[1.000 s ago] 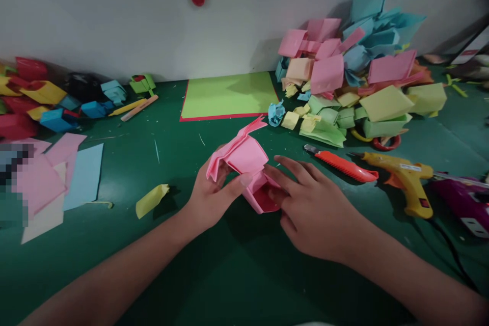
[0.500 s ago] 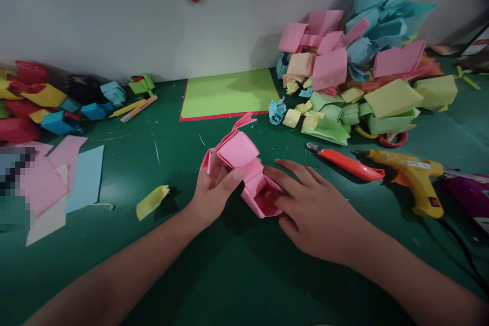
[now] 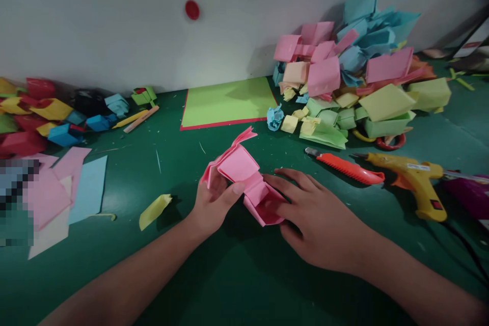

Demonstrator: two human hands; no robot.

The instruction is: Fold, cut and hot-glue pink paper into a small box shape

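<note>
Left hand (image 3: 212,202) is gripping the upper part of a pink folded paper piece (image 3: 244,175), thumb lying across the front face w/ its tip on the flat square panel, other fingers curling behind the layered flaps. Forearm is coming in from the lower left at a diagonal, wrist bent slightly up so the paper is sitting tilted above the green mat (image 3: 237,275), its lower end close to the mat. Right hand (image 3: 317,224) is lying palm-down, fingers spread & pointing left, index & middle fingertips pressing on the lower, pocket-like end of the pink piece; hand is open & flat, not wrapping anything, thumb hidden under the palm. Right forearm is entering from the lower right corner.

The pink piece is sitting center of the mat, btwn both hands, flaps fanning up & away toward a lime sheet (image 3: 229,102) lying flat near the wall. Right of the hands: an orange utility knife (image 3: 346,166), then a yellow glue gun (image 3: 412,178) just beside it. Behind those, a heap of folded papers (image 3: 355,81) in pink, blue, green & yellow is leaning on the wall. Left of the left arm, a yellow scrap (image 3: 155,210) is lying apart; further left, loose flat sheets (image 3: 69,188) are overlapping.
</note>
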